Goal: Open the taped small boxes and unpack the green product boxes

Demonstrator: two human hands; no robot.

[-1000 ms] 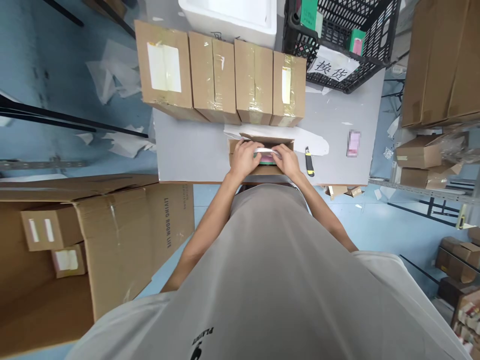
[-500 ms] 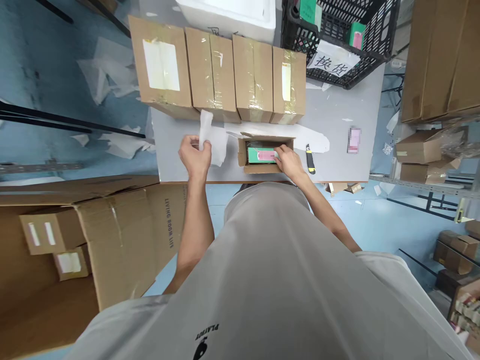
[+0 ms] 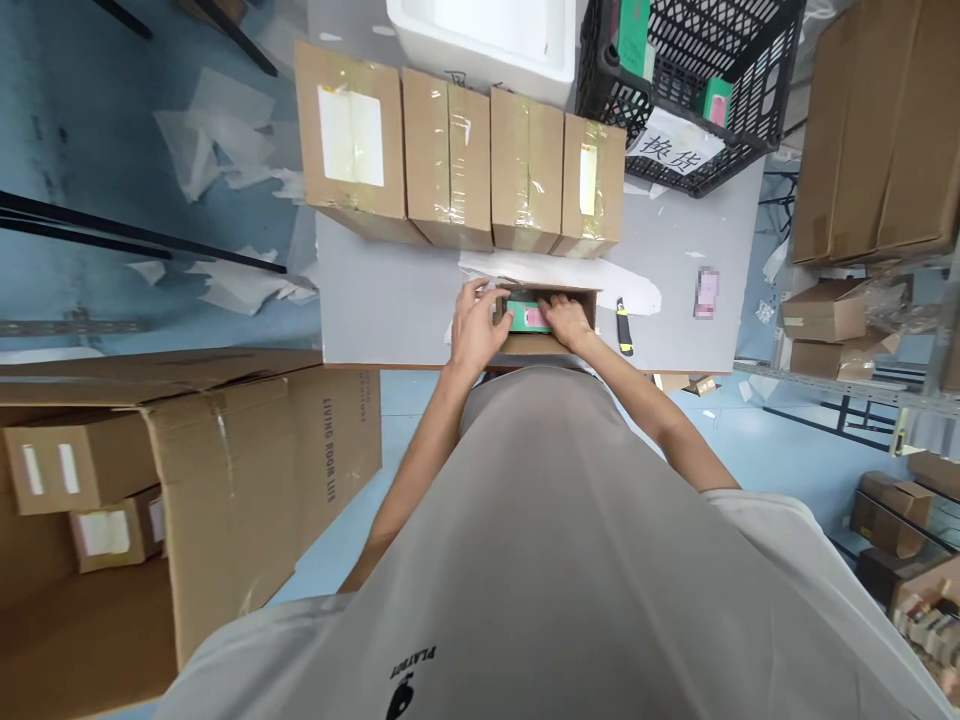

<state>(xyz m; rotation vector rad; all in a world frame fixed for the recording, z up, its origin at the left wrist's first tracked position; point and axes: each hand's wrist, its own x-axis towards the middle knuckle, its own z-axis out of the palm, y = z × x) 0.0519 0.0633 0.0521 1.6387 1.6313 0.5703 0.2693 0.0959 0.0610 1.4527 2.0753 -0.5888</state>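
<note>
An opened small cardboard carton sits at the table's front edge, with a green box with a pink panel inside it. My left hand reaches over the carton's left end, thumb and fingers bent around the left end of the green box. At the other end, my right hand dips into the carton with its fingers curled on the green box. The undersides of both grips are hidden. A black and yellow utility knife lies just right of the carton.
Behind the carton stand several taped cardboard boxes in a row. A white foam box and a black crate with green boxes are farther back. White backing paper lies by the knife. A large open carton stands at left.
My left hand has moved right, from a white sheet held beside the carton to the green box, and let go of that sheet. My right hand has stayed at the green box.
</note>
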